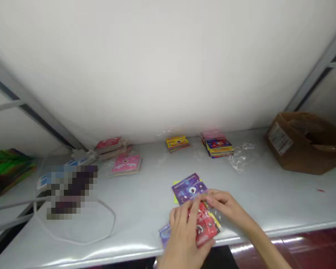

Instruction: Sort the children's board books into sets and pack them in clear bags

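Observation:
Near the front edge of the shelf lies a red card pack (205, 228) with a shiny clear plastic sleeve (217, 213) about its upper end. My left hand (184, 231) is closed over the pack's left side, fingers on top and thumb along its lower edge. At the upper end, the fingers of my right hand (225, 205) pinch the sleeve; their tips partly hide it. Just beyond my fingertips is a purple card (189, 188) over a yellow one. Another purple-blue card (165, 235) sticks out from under my left hand.
Along the back are card stacks: pink-red (110, 145), pink (126, 163), yellow (177, 142) and mixed (217, 144). Crumpled clear plastic (241, 155) lies right of them. A cardboard box (305, 145) stands at right. A white cable (112, 224) loops at left beside a pixelated patch.

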Tool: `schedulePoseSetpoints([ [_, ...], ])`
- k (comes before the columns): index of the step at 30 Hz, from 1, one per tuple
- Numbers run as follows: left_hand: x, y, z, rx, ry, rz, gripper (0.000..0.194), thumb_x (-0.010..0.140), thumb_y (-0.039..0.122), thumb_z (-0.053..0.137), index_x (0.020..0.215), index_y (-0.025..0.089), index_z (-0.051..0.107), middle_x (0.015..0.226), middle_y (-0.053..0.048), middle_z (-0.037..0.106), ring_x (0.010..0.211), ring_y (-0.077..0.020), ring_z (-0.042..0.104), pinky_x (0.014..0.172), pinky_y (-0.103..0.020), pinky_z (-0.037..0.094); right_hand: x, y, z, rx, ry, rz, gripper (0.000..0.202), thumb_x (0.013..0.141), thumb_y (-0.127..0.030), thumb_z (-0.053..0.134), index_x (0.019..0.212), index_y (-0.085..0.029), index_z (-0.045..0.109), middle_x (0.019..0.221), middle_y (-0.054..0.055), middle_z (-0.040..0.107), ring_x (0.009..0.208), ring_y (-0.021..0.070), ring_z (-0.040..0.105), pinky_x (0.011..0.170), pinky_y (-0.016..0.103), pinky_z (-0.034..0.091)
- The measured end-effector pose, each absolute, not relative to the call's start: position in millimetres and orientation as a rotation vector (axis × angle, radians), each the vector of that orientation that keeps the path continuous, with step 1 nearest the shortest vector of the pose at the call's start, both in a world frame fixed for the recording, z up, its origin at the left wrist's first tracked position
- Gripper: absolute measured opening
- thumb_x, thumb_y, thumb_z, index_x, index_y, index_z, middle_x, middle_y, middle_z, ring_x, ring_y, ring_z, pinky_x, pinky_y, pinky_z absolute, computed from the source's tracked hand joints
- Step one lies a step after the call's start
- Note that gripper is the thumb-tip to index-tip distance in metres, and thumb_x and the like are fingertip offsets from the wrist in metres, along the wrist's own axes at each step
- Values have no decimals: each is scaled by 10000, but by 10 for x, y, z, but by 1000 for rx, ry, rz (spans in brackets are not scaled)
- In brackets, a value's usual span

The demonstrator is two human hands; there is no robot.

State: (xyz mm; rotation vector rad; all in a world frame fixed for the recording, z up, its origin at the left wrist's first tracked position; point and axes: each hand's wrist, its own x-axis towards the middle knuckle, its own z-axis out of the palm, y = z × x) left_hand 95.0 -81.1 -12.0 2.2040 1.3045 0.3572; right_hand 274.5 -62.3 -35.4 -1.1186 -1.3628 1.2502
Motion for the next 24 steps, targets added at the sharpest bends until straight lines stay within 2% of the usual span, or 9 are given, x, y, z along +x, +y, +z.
schedulePoseSetpoints([
  [3,979,-794,-96,2171,1332,365,831,670,225,663,1413,248,292,1355,-96,456,1210,-286,406,1028,-468,300,2753,-622,-390,-1151,-1242,1268,285,794,-417,596,938,-226,751,841,59,713,844,216,626,821,327,454],
  [7,976,-769,-74,2160,1370,376,826,672,218,663,1412,246,298,1350,-93,463,1211,-285,404,1036,-464,284,2770,-616,-420,-1173,-1162,1276,341,786,-441,590,999,-214,730,720,37,697,726,199,619,734,316,479],
  [12,972,-765,-94,2129,1382,366,842,674,209,660,1421,259,275,1374,-81,430,1211,-277,389,1035,-446,289,2775,-624,-393,-1140,-1279,1316,352,822,-422,545,1061,-217,702,794,52,721,777,213,636,787,349,478],
  [16,986,-762,-111,2113,1381,347,829,680,252,662,1419,241,287,1379,-89,426,1225,-289,368,1038,-455,283,2782,-637,-368,-1109,-1390,1364,369,835,-420,534,1099,-209,683,921,76,725,899,234,636,873,382,452],
  [19,990,-764,-98,2105,1375,331,834,674,260,665,1419,235,290,1381,-90,425,1229,-291,366,1043,-456,278,2783,-647,-356,-1092,-1420,1374,369,842,-413,533,1111,-204,675,922,75,723,922,229,628,891,379,442],
  [22,981,-767,-80,2101,1360,331,820,677,254,653,1416,239,297,1377,-85,431,1231,-293,367,1044,-454,281,2776,-649,-378,-1091,-1369,1364,346,844,-404,536,1087,-207,683,854,61,718,833,204,627,819,342,463],
  [24,962,-763,-80,2105,1363,336,809,682,244,641,1415,239,298,1376,-88,433,1230,-298,372,1044,-463,279,2777,-632,-427,-1121,-1271,1316,328,837,-410,543,1043,-205,695,788,51,702,703,173,602,694,300,471],
])
